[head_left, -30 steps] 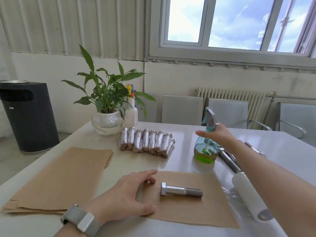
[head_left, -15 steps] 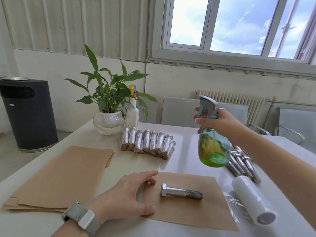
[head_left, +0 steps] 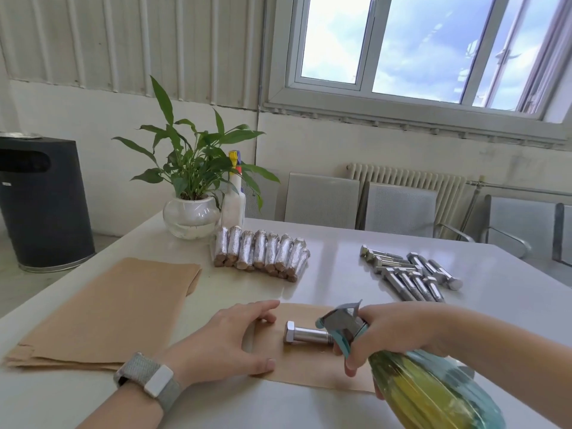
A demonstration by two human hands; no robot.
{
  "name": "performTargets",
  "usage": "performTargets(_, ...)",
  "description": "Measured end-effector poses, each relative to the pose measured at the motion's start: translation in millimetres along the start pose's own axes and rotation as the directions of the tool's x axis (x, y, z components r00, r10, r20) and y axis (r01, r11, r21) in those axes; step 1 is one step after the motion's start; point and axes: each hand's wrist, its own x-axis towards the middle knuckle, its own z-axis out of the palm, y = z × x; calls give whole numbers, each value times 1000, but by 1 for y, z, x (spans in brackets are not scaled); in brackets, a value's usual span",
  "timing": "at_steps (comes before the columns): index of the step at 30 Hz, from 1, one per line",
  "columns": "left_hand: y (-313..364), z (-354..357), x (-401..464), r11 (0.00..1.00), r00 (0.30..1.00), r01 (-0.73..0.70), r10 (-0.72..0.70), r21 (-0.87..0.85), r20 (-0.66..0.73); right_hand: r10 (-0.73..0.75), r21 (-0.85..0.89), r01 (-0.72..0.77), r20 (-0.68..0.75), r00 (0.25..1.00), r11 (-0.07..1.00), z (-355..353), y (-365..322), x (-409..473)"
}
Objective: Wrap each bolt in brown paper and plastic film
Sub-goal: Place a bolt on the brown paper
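A steel hex bolt point(head_left: 305, 333) lies on a sheet of brown paper point(head_left: 297, 365) at the near middle of the white table point(head_left: 340, 261). My left hand point(head_left: 229, 339) rests flat on the paper's left edge, fingers spread. My right hand point(head_left: 393, 331) grips a spray bottle point(head_left: 421, 388) with green-yellow liquid, tilted with its nozzle just above the bolt's threaded end. A row of wrapped bolts point(head_left: 263, 257) lies further back. Several bare bolts point(head_left: 408, 275) lie at the right. The film roll is hidden.
A stack of brown paper sheets point(head_left: 108, 308) covers the table's left side. A potted plant point(head_left: 192, 193) in a glass bowl and a white bottle point(head_left: 233, 201) stand at the back. Grey chairs point(head_left: 399, 209) line the far edge. A black bin point(head_left: 40, 202) stands on the floor at the left.
My right hand has brought the spray bottle down from mid-air and tipped it, nozzle now over the bolt. The left hand stays on the paper.
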Motion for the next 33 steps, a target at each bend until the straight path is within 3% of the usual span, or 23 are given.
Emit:
performTargets(9,-2,0,0,1000,1000,6,-6,-13,-2,-13,-42,13,-2,1000,999,6,-9,4)
performTargets(27,0,-1,0,1000,1000,10,-10,-6,5,124,-55,-130,-107,986,990,-10,34,-9)
performTargets(30,1,-1,0,1000,1000,14,-14,-15,6,65,154,-51,-87,994,987,-25,35,-12)
performTargets(33,1,-1,-1,1000,1000,5,-5,-13,7,-93,290,177,-284,954,941,-58,31,-11)
